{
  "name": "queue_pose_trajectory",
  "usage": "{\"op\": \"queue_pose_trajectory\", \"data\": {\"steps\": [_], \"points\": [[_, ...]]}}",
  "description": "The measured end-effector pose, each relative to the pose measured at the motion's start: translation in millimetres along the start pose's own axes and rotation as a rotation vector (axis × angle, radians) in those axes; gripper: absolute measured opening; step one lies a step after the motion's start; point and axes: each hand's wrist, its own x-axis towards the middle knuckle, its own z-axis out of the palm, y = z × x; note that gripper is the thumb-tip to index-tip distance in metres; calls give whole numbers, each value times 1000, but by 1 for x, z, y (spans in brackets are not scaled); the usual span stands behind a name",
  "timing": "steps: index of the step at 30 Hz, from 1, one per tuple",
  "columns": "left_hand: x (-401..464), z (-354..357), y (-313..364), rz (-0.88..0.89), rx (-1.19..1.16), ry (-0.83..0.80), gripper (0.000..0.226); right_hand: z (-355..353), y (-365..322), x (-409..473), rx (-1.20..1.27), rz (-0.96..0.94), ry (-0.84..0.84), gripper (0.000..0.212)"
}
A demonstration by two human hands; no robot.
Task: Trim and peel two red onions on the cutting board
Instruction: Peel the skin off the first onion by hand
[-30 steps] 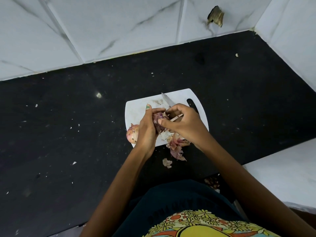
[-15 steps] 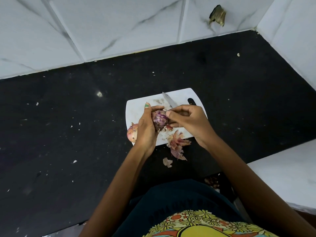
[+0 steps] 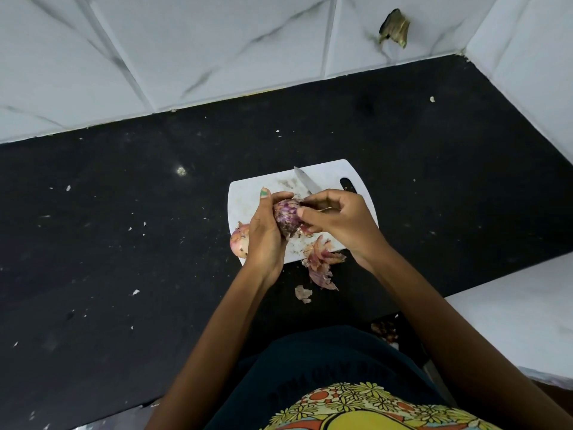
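Note:
A small white cutting board (image 3: 325, 173) lies on the black counter. Above it, my left hand (image 3: 263, 237) grips a partly peeled purple-red onion (image 3: 286, 215). My right hand (image 3: 338, 221) holds a knife (image 3: 305, 181), its blade pointing up and left over the board, while its fingertips pinch at the onion's top. A second onion (image 3: 240, 242), still in its pale pink skin, rests at the board's left edge, half hidden behind my left hand.
Torn onion skins (image 3: 322, 262) lie across the board's near edge, with one small piece (image 3: 303, 293) on the black counter (image 3: 124, 243). White tiled walls stand behind and to the right. A white ledge (image 3: 511, 321) juts in at the lower right.
My right hand has risen from the pile of skins to the top of the onion. The onion has turned in my left hand, showing more purple flesh.

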Motion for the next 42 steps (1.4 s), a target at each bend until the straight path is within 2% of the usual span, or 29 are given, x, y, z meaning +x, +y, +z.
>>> {"op": "queue_pose_trajectory", "data": {"steps": [4,13,18,26,32,37,42], "points": [[0,3,-2,35,13,6,42,4,-1,-1,-91,-16,29,28],[-4,3,0,-53,-82,26,43,-2,1,-1,38,-43,9,16],[-4,4,0,-48,-96,6,43,5,3,-3,-13,-20,-20,30],[-5,1,0,-106,-184,25,44,-1,5,-7,66,-101,3,12],[-6,-1,-3,-127,-216,-1,50,-4,2,-8,53,-44,-3,9],[-6,1,-4,-89,-206,-31,48,-2,-3,-14,-38,-17,-49,28],[-9,2,1,-65,-148,-63,41,3,-7,-16,-83,-25,-25,30]]}}
